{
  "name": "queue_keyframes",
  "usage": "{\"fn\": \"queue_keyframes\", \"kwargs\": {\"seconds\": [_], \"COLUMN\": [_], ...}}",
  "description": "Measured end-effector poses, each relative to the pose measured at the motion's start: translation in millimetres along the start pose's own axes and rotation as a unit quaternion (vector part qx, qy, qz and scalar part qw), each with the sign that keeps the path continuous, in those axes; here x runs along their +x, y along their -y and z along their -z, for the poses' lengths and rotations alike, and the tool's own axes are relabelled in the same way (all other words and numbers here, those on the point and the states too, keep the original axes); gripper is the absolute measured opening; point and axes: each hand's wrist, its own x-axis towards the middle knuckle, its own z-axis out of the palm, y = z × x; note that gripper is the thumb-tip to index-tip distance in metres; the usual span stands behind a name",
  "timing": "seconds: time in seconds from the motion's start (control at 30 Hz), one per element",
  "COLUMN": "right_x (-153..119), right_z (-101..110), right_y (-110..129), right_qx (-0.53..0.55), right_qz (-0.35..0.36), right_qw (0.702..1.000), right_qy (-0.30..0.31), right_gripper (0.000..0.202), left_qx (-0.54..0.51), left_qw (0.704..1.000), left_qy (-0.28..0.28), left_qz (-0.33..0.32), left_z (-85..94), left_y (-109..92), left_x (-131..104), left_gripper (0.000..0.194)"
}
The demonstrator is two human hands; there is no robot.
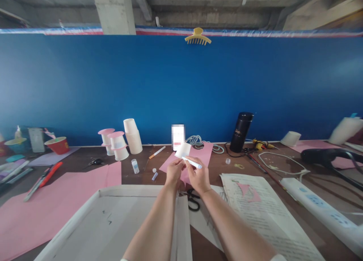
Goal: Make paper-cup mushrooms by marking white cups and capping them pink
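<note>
In front of me, above a sheet of pink paper point(204, 155), my left hand point(174, 173) has its fingers closed on a small white paper cup point(183, 150), which is tilted. My right hand point(200, 176) grips a white marker point(193, 162) with a light blue end, its tip side close to the cup. Whether the tip touches the cup I cannot tell. Black-handled scissors point(193, 204) lie below my wrists, partly hidden. A small purple-blue cap point(154, 176) rests on the table to the left of my left hand.
A large white tray-like box point(124, 191) is in front, with pink sheets point(70, 193) and a red cutter point(47, 179) to its left. Stacked cups point(132, 138) and a phone point(178, 137) stand behind. On the right are a black bottle point(241, 132), printed paper point(263, 219) and a power strip point(320, 208).
</note>
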Motion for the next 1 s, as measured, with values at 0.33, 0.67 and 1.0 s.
{"fn": "queue_keyframes", "kwargs": {"seconds": [0.33, 0.67, 1.0], "right_x": [1, 0, 8], "right_z": [1, -1, 8], "right_y": [-3, -2, -11], "right_qx": [-0.009, -0.002, 0.074], "right_qz": [0.000, -0.014, -0.220], "right_qw": [1.000, 1.000, 0.967], "right_qy": [-0.013, -0.005, -0.102], "right_gripper": [0.024, 0.025, 0.046], "left_qx": [0.009, -0.035, -0.249], "left_qw": [1.000, 0.999, 0.964], "left_qy": [-0.001, -0.006, -0.014], "left_qz": [-0.010, 0.015, 0.089], "left_z": [-1.1, -2.2, 6.9], "left_y": [4, -2, -1], "left_x": [1, -2, 6], "left_gripper": [0.011, 0.008, 0.003]}}
